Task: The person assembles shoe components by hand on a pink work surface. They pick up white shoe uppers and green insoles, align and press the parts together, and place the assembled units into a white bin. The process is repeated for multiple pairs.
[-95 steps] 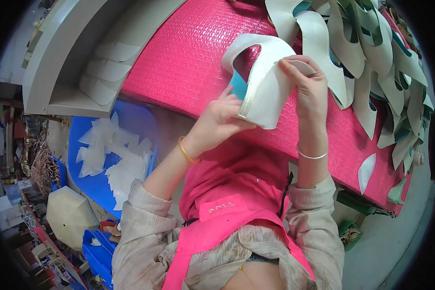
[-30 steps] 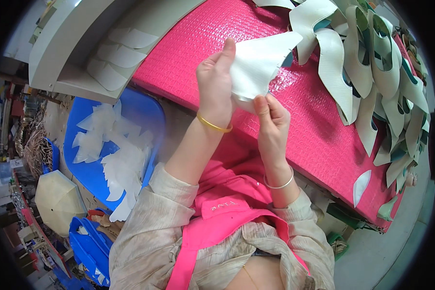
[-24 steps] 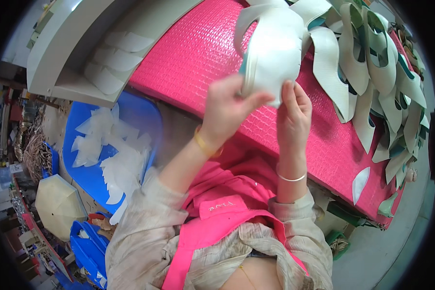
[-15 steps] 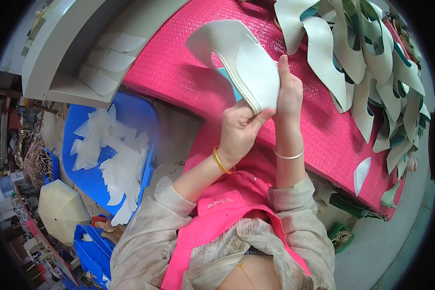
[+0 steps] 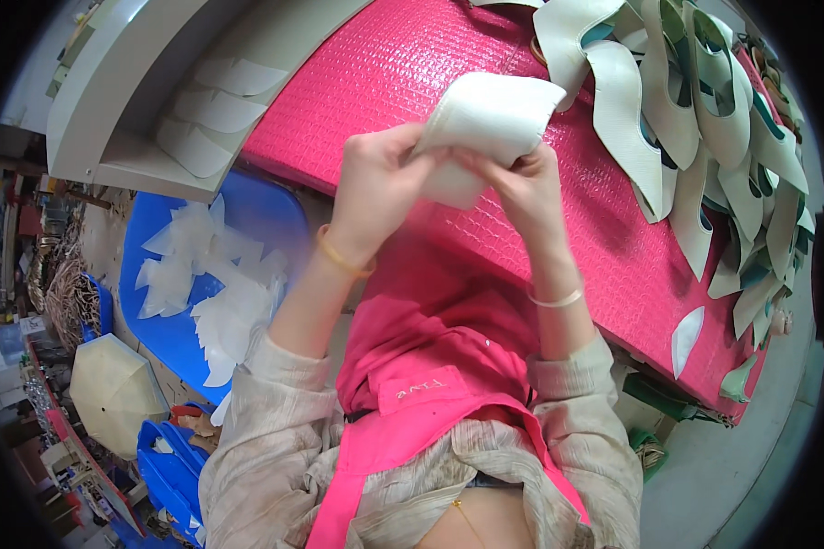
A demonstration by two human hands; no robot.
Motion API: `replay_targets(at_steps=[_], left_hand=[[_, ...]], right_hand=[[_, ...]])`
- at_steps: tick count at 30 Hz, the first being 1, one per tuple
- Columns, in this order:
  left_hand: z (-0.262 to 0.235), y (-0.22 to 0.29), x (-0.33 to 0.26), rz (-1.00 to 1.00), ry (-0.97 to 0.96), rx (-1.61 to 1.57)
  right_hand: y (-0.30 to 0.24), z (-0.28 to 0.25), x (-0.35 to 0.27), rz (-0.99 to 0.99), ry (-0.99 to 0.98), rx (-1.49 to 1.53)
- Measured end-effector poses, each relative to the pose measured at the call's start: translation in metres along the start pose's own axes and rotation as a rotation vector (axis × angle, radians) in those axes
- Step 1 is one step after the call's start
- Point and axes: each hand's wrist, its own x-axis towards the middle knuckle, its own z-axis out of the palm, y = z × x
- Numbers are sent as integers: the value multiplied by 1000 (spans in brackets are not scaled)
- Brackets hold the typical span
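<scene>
Both hands grip a white shoe upper (image 5: 493, 112), bent into a curve above the pink table. My left hand (image 5: 383, 178) pinches its left end between thumb and fingers. On the other side my right hand (image 5: 527, 188) has its thumb pressed against the lower edge, fingers behind the piece. Part of the upper hangs down between the two thumbs. To the right lies a heap of similar white shoe uppers (image 5: 624, 108), some showing green lining.
The table wears a pink textured cover (image 5: 366, 87). A grey cabinet (image 5: 133, 169) at the upper left holds several white cut pieces (image 5: 220, 110). Below it stands a blue bin (image 5: 169, 343) with thin white pieces (image 5: 233, 316). A leaf-shaped white piece (image 5: 687, 340) lies near the table's right edge.
The shoe upper has been turned over and folded into a curve. My left hand has moved up and left; my right hand has shifted lower, its thumb now on the near edge.
</scene>
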Motion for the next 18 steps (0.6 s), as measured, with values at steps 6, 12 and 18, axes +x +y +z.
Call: replay_targets(at_steps=[6,12,18], left_hand=[[29,-25,-11,103,282,480],[0,-57,26,-45,288,536],[3,-33,40,-24,359,615]], right_hand=[[35,13,23,-356,43,-641],[-12,11,1,-403,-127,-860],[1,-14,16,-514,366,-987]])
